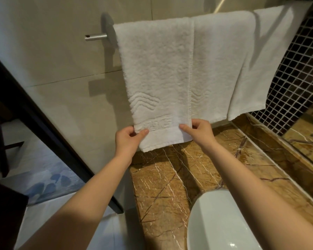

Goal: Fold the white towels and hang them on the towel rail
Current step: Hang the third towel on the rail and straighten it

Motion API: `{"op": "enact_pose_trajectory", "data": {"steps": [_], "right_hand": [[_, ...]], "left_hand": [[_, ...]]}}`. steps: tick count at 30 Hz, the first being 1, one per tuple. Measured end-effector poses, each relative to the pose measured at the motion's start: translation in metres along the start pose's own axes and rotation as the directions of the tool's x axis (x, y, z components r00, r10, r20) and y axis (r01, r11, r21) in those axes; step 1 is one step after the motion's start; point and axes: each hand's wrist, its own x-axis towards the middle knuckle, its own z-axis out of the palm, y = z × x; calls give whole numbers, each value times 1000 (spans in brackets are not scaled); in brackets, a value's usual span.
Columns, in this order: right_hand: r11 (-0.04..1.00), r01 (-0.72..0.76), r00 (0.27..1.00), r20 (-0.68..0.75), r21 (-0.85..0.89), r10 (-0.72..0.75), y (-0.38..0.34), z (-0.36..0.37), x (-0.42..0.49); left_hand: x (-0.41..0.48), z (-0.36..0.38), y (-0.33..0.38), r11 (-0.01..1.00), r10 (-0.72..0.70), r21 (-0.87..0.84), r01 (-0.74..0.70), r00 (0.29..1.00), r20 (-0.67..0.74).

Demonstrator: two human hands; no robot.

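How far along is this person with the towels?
Nearly done, it seems. Done: the middle towel and right towel already hang over the towel rail. In hand: the left towel is over the rail too, both the left hand and right hand pinching its bottom hem. Left: probably just straightening and letting go; the right towel hangs slanted and may need evening.

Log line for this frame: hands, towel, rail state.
left hand: pinches bottom hem of white wave-patterned terry towel | right hand: pinches same hem | towel: draped over silver metal rail
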Motion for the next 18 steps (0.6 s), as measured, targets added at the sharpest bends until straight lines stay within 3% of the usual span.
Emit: {"op": "enact_pose_trajectory", "data": {"steps": [4, 8, 12, 18], "right_hand": [[999, -18, 999, 29, 27, 18, 2, 2, -1], [994, -75, 996, 63, 83, 69, 6, 2, -5], [995, -75, 995, 77, 69, 69, 10, 3, -9], [995, -94, 995, 39, 22, 93, 13, 3, -12]], "left_hand": [[-1, -2, -4, 999, 37, -10, -37, 999, -4], [-2, 1, -9, 998, 56, -17, -55, 995, 85], [-4, 3, -14, 1000, -15, 29, 10, 986, 165], [-5, -3, -24, 996, -72, 58, 65, 990, 119]]}}
